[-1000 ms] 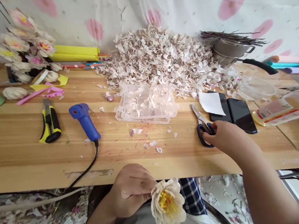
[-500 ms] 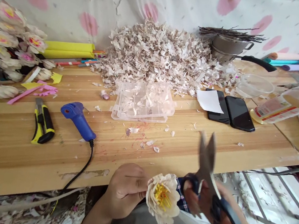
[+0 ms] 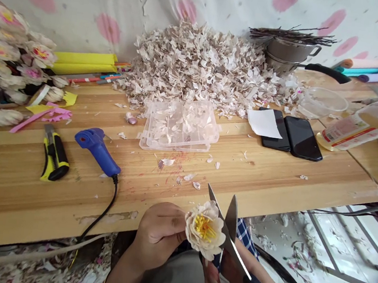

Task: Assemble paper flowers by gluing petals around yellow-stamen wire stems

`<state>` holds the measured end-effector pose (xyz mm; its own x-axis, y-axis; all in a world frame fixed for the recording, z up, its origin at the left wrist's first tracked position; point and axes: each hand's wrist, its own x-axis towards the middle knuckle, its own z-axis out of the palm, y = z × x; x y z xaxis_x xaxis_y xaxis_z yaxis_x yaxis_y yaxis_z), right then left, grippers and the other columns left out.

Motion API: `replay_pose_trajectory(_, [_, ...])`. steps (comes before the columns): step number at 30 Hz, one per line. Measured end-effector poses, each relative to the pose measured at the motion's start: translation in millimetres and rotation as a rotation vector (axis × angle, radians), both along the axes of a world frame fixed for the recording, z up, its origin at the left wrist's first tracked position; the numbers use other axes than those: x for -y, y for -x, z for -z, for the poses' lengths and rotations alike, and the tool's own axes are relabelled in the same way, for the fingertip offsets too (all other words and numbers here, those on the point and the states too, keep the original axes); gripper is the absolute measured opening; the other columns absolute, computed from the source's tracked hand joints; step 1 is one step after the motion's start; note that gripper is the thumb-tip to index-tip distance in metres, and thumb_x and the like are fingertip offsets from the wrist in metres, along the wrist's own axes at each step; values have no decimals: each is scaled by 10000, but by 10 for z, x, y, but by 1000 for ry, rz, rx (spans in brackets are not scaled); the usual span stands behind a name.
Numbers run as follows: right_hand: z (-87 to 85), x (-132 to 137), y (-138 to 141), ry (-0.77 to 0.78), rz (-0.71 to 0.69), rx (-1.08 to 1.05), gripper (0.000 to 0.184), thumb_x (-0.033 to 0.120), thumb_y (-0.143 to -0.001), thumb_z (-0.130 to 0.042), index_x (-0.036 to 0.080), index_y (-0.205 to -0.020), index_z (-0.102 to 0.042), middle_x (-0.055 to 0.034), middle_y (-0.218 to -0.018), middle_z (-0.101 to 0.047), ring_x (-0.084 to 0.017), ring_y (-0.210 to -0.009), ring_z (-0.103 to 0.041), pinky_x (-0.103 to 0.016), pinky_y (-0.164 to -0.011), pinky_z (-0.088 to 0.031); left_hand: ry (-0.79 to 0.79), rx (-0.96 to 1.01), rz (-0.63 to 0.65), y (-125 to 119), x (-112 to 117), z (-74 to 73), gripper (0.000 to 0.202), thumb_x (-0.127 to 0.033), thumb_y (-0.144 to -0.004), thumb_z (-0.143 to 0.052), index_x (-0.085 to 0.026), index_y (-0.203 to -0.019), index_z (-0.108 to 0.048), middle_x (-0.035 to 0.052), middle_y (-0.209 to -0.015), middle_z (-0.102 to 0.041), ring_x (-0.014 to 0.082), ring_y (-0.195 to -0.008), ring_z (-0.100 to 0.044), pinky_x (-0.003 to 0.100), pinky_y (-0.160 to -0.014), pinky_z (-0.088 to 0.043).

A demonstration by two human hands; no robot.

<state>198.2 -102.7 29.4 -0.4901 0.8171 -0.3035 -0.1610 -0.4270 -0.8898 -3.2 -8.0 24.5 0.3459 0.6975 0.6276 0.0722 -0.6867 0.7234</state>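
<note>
Pinched in my left hand is a handmade flower with cream petals and a yellow centre. Its bloom faces up toward me, and the stem is hidden behind my fingers and the petals. My right hand grips a pair of scissors by the dark handles. The scissor blades stand apart, right beside the flower's right edge; whether they touch a petal I cannot tell. Both hands are in front of the table's near edge, over my lap.
On the wooden table lie a blue glue gun, a utility knife, a clear compartment box and two phones. Behind rises a heap of petals. A bottle stands at right, finished flowers at left.
The scissors have moved left and down, from apart on the right to right beside the flower. The flower, still in my left hand, has shifted slightly up and left.
</note>
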Motion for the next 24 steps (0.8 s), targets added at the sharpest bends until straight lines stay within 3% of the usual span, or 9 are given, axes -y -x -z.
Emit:
replay_pose_trajectory(7, [-71,-184,39,62,-12,-106,610,628,-560,-807,238,-952,-550,-57,-919,-570,-184,-793,-540,-291,-721,-465,6,-27,62,20,3,40,117,-131,-888,-629,-199,-840,-712,15,-657,-722,141,-515,-634,242,-470,-428])
replay_pose_trajectory(13, [-111,-259,57,61,-32,-123,669,705,-536,-777,238,-921,-493,-46,-876,-537,-165,-746,-460,-293,-691,-400,11,-31,42,3,-6,32,132,-169,-898,-625,-182,-799,-710,17,-601,-693,137,-482,-613,237,-459,-431])
replay_pose_trajectory(24, [-97,-214,38,59,-53,-71,619,681,-605,-753,257,-957,-470,-27,-877,-512,-147,-707,-444,-277,-622,-389,15,-44,44,-2,-2,15,155,-162,-903,-617,-170,-772,-702,21,-589,-685,132,-479,-606,230,-462,-429])
